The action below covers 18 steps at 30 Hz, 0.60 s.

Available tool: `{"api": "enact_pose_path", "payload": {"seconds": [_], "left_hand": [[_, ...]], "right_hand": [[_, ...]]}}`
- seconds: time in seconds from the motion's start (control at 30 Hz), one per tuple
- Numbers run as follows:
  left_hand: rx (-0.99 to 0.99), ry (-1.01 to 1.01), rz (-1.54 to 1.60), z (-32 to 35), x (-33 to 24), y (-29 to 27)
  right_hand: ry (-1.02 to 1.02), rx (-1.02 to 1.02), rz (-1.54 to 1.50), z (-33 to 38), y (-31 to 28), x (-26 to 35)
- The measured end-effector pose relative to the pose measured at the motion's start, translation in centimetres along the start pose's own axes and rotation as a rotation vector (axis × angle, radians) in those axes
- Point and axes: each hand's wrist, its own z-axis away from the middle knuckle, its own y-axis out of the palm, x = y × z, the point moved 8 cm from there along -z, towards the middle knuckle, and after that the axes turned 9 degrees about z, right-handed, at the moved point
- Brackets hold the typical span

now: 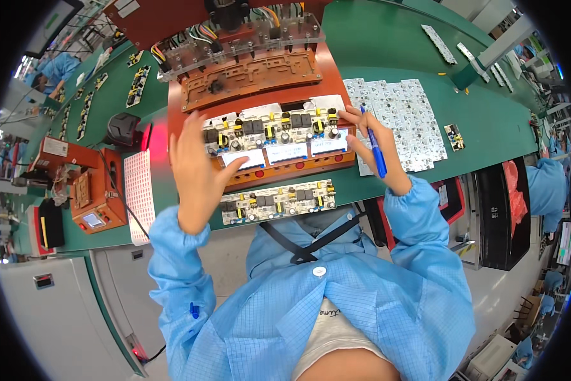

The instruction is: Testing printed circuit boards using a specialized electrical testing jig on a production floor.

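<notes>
A populated circuit board strip (276,129) with yellow and black parts lies across the red-orange test fixture (292,171), just above three small lit displays (286,152). My left hand (197,166) is open at the strip's left end, thumb and fingers spread; whether it touches the strip I cannot tell. At the right end is my right hand (379,145), with a blue pen (377,154) held among its fingers. Its fingertips reach the strip's right end, by the rightmost display. A second, similar board strip (279,202) lies in front of the fixture at the table's near edge.
Wires and pins hang from the fixture's raised upper part (241,51). Many pale boards (403,124) cover the green table (489,136) at right, beside a small loose board (454,137). To the left are a white label sheet (139,193), an orange box (99,200) and a black scanner (125,129).
</notes>
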Motion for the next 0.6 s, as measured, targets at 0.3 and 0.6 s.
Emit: {"api": "enact_pose_path", "payload": {"seconds": [0.3, 0.6], "left_hand": [[-0.258, -0.177, 0.550, 3.1, 5.2, 0.7], [-0.270, -0.372, 0.684, -4.2, 12.3, 1.6]], "right_hand": [[-0.137, -0.055, 0.086, -1.8, 1.1, 1.0], [-0.055, -0.035, 0.165, -10.8, 2.2, -1.6]]}}
